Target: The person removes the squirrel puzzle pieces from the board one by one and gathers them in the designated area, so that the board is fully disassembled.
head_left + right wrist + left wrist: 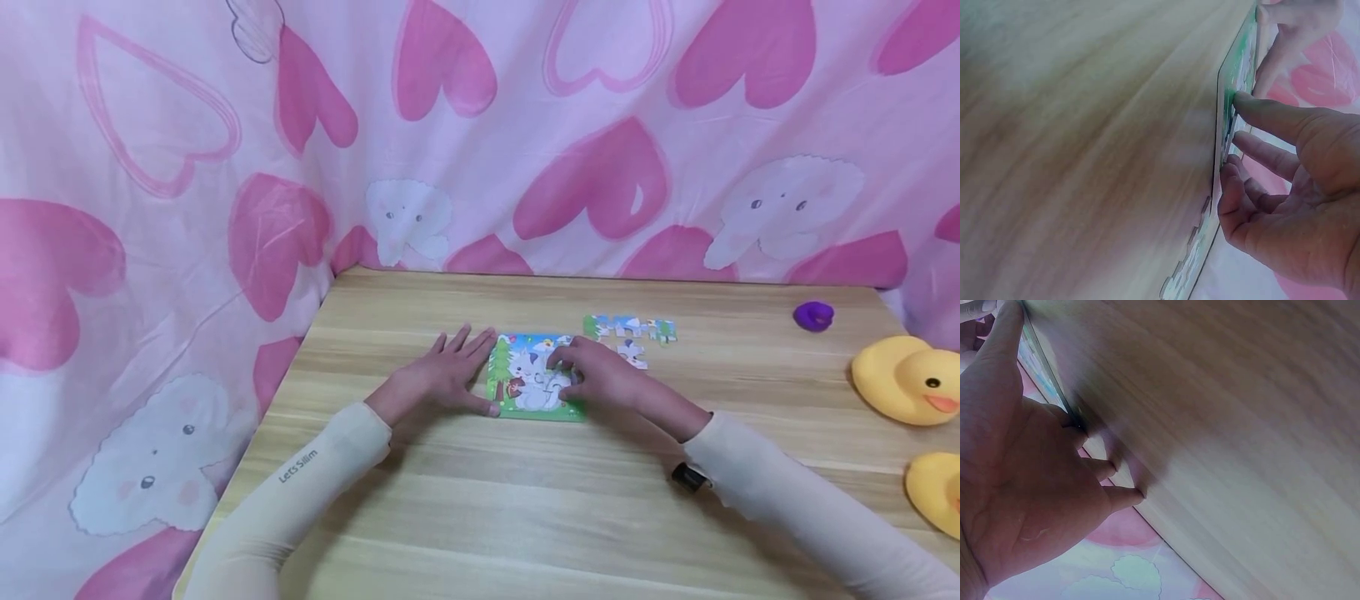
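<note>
A jigsaw puzzle (534,392) with a white cartoon animal on a green and blue ground lies flat on the table. My left hand (446,375) rests at its left side, fingers spread, with the thumb at the lower left corner. Over the puzzle's right part is my right hand (603,375), fingers bent. In the right wrist view the right thumb (1272,115) and fingertips touch the puzzle's face (1244,62), a small gap between them. I cannot tell whether they pinch a piece. Loose puzzle pieces (628,327) lie just beyond the right hand.
The wooden table (480,508) ends at a pink curtain (465,150) with hearts, at the back and left. On the right sit a small purple duck (813,316), a big yellow duck (892,379) and another yellow duck (930,492), partly cut off by the frame.
</note>
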A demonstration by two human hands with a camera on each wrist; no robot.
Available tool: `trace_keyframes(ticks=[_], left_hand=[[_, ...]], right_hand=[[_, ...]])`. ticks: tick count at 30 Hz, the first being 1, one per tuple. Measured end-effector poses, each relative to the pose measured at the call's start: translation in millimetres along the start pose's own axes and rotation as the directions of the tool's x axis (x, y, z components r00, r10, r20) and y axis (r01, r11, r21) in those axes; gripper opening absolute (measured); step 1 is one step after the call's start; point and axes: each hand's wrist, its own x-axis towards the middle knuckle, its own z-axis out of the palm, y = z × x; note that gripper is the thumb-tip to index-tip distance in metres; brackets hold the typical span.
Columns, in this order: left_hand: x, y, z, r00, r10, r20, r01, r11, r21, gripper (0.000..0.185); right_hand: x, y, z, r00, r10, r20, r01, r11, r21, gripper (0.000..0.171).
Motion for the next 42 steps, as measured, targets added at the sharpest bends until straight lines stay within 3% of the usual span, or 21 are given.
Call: trace_keyframes(ticks=[7, 16, 24, 42], left_hand=[[-0.3, -0.7, 1.6, 1.0, 0.009, -0.007, -0.009, 1.0, 0.01, 0.13], [-0.2, -1.1, 2.1, 1.0, 0.017, -0.013, -0.017, 1.0, 0.026, 0.129], [-1.2, 0.0, 0.7, 1.0, 0.02, -0.011, -0.019, 1.0, 0.024, 0.129], [-0.8, 0.2, 0.9, 1.0, 0.017, -0.014, -0.017, 1.0, 0.023, 0.129]], right_hand=[[3, 3, 1, 1.0, -0.012, -0.007, 0.012, 1.0, -0.001, 0.039], [-3, 14, -8, 0.994, -0.01, -0.106, 0.017, 0.998, 0.06, 0.043], [-18, 32, -25, 0.985, -0.031, -0.171, 0.04, 0.998, 0.052, 0.044], [-57, 81, -57, 0.971, 0.098, -0.219, -0.093, 0.995, 0.034, 0.045]])
